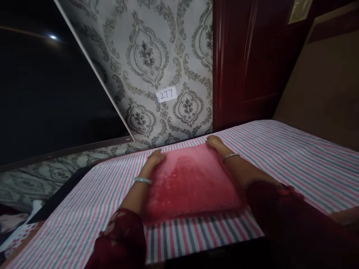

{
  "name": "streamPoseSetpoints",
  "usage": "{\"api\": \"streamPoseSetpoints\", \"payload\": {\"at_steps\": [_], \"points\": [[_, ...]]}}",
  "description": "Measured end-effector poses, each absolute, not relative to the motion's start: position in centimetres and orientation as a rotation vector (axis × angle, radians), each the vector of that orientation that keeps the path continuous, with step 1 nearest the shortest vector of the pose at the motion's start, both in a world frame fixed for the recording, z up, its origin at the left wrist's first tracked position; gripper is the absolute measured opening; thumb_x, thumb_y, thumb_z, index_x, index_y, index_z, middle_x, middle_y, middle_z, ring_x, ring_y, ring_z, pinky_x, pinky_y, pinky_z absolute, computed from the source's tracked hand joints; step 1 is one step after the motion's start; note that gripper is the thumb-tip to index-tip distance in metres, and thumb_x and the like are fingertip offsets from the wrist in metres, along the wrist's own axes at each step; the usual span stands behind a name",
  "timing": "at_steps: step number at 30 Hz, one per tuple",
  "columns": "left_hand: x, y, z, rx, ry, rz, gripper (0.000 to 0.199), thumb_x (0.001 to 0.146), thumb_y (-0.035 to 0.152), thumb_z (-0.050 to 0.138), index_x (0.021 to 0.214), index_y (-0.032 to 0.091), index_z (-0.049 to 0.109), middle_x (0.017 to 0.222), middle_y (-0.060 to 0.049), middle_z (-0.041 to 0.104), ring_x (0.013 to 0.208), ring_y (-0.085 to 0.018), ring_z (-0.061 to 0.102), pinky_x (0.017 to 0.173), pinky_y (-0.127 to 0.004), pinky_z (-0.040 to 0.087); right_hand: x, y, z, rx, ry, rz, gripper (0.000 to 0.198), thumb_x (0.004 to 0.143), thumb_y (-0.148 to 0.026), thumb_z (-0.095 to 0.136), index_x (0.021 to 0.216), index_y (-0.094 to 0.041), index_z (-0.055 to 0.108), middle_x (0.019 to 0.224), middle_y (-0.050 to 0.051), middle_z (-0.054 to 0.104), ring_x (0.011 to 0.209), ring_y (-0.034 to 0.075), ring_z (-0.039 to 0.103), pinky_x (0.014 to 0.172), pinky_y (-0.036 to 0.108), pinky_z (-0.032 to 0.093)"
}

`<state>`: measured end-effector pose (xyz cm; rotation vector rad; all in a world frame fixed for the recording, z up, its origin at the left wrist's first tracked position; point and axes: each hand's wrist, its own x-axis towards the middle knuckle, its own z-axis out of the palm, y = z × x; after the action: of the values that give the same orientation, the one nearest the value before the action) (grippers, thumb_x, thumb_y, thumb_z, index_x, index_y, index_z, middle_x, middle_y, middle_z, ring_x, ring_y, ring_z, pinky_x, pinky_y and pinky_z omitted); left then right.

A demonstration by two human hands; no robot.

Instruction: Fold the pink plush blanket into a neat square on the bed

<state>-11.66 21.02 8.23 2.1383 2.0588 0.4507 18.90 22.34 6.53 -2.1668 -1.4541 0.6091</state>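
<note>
A square, soft-looking red and pink cloth piece [193,183] lies over the striped sheet, blurred along its near edge. Whether it is a folded towel or a cushion cover I cannot tell. My left hand [156,157], with a pale bangle at the wrist, holds its far left corner, fingers curled. At the far right corner my right hand [214,143] is closed on the edge; a thin silver bracelet circles that wrist. The undersides of both hands are hidden.
A pink, grey and white striped sheet [283,157] covers the surface. Behind it stand a patterned wall [185,48] with a paper label "277" [167,94] and a dark red wooden panel [238,67]. At left is a large dark screen [56,89]; clothes [19,231] lie below.
</note>
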Motion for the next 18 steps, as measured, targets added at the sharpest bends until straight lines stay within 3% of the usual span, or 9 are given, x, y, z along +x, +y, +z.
{"api": "streamPoseSetpoints", "payload": {"at_steps": [3, 6, 10, 18], "points": [[-10.8, 21.7, 7.2, 2.101, 2.115, 0.23, 0.048, 0.088, 0.044, 0.049, 0.126, 0.018, 0.064, 0.134, -0.016, 0.061, 0.125, -0.035, 0.056, 0.103, -0.053, 0.04, 17.7, 23.1, 5.1, -2.268, -1.418, 0.617, 0.037, 0.083, -0.01, 0.057, 0.116, -0.001, 0.069, 0.116, 0.028, 0.066, 0.114, 0.034, 0.063, 0.091, 0.037, 0.049], [-10.3, 21.3, 5.4, 2.116, 2.173, 0.143, 0.049, 0.094, 0.043, 0.037, 0.125, 0.017, 0.063, 0.133, -0.019, 0.061, 0.128, -0.038, 0.051, 0.104, -0.062, 0.033, 17.3, 23.0, 3.5, -2.308, -1.392, 0.556, 0.04, 0.088, -0.012, 0.051, 0.123, -0.001, 0.065, 0.12, 0.03, 0.063, 0.118, 0.032, 0.061, 0.092, 0.036, 0.049], [-10.5, 20.7, 3.3, 2.143, 2.208, 0.155, 0.056, 0.097, 0.044, 0.023, 0.137, 0.016, 0.052, 0.139, -0.02, 0.054, 0.132, -0.035, 0.045, 0.103, -0.059, 0.035, 18.2, 22.6, 1.5, -2.355, -1.361, 0.484, 0.044, 0.093, -0.011, 0.039, 0.13, 0.0, 0.06, 0.128, 0.029, 0.06, 0.121, 0.031, 0.059, 0.094, 0.036, 0.048], [-10.8, 20.8, 2.7, 2.155, 2.23, 0.165, 0.055, 0.097, 0.044, 0.023, 0.134, 0.016, 0.054, 0.136, -0.02, 0.055, 0.129, -0.034, 0.046, 0.098, -0.055, 0.04, 18.9, 22.6, 1.0, -2.398, -1.415, 0.45, 0.045, 0.096, -0.015, 0.035, 0.128, -0.001, 0.062, 0.125, 0.027, 0.062, 0.117, 0.031, 0.059, 0.093, 0.036, 0.047]]}}
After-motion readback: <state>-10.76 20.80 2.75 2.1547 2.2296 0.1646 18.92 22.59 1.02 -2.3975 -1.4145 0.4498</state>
